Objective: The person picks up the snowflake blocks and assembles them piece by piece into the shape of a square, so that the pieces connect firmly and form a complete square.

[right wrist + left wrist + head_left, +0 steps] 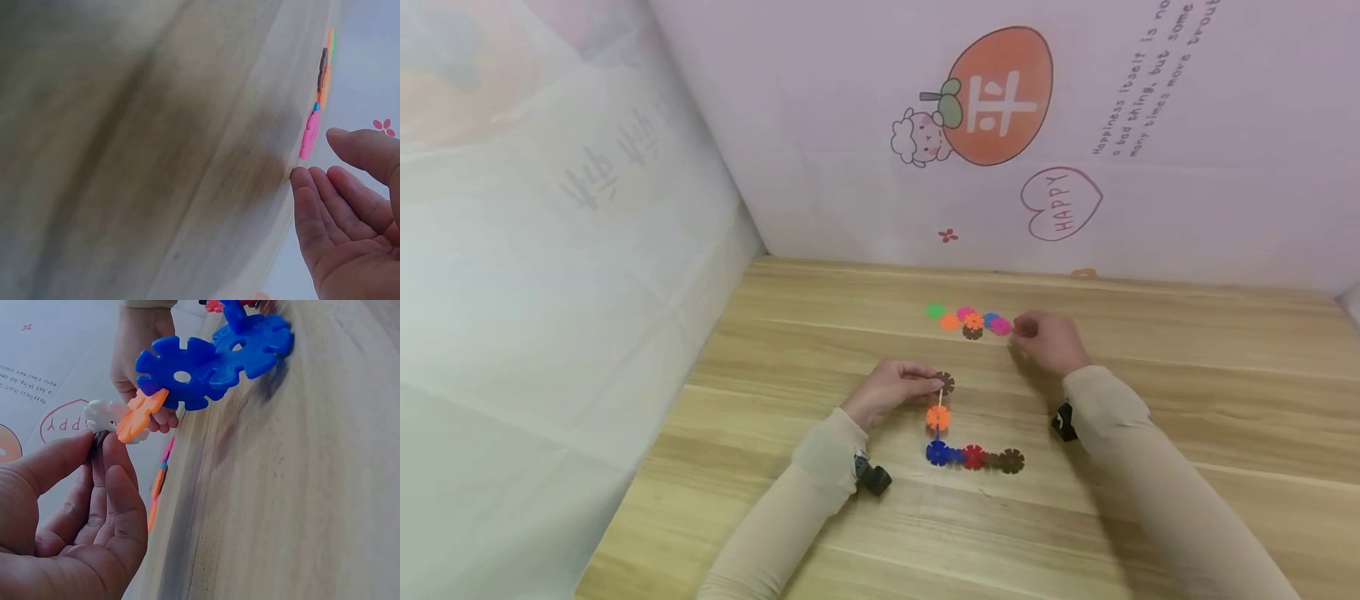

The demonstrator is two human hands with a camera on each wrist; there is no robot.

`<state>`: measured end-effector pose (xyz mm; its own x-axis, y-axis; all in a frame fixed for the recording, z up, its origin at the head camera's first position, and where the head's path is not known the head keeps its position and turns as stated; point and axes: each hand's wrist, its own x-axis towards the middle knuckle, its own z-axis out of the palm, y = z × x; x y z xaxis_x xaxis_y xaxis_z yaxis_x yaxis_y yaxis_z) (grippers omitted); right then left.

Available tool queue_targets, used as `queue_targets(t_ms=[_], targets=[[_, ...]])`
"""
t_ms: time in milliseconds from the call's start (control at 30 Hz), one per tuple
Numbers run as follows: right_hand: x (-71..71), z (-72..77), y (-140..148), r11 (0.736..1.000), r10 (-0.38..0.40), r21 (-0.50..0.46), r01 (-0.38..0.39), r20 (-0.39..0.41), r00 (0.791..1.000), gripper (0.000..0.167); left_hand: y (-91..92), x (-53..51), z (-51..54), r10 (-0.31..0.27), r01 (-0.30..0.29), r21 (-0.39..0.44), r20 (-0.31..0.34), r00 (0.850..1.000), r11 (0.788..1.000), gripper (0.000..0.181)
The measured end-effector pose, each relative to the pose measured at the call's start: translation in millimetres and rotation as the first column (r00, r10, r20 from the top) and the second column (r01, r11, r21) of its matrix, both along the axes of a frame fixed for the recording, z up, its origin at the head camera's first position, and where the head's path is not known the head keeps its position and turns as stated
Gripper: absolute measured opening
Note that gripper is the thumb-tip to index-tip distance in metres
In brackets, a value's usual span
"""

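My left hand [889, 392] pinches a brown snowflake disc [947, 383] between thumb and fingers. That disc is at one end of an L-shaped chain of notched plastic discs. A white disc [105, 417], an orange disc [937, 417] and blue discs [937, 453] follow it. From the corner the chain runs right through a red disc [973, 457] to brown discs [1012, 461]. Beside the loose pink disc [1001, 327] is my right hand [1051, 342], thumb and fingers apart, holding nothing in the right wrist view [353, 219].
Loose discs lie in a cluster toward the back of the wooden table [1210, 375]: a green disc [936, 311], orange discs [950, 322], a blue disc [991, 318] and a brown disc [972, 333]. Printed cloth [850, 167] hangs behind the table and at the left.
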<state>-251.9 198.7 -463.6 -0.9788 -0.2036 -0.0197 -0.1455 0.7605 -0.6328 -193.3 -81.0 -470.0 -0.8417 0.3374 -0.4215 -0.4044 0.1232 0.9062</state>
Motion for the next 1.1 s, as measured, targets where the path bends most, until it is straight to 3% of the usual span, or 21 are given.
queue_targets(t_ms=[633,867,1100], targets=[[-19.0,-2.2,-16,0.998,-0.06,0.043,0.056,0.094,0.994,0.042,-0.8,0.0,0.3,-0.027,0.026,-0.045,-0.018,0.999,0.999,0.027],[-21.6,-2.9,-17,0.994,-0.058,0.095,0.054,0.035,0.998,0.036,1.0,-0.7,0.5,-0.035,0.033,-0.066,-0.031,0.999,0.997,0.026],[-19.1,-9.4,-11,0.998,-0.032,0.047,0.032,-0.008,0.999,0.033,0.8,0.5,1.2,-0.019,0.017,-0.074,-0.036,0.999,0.997,0.026]])
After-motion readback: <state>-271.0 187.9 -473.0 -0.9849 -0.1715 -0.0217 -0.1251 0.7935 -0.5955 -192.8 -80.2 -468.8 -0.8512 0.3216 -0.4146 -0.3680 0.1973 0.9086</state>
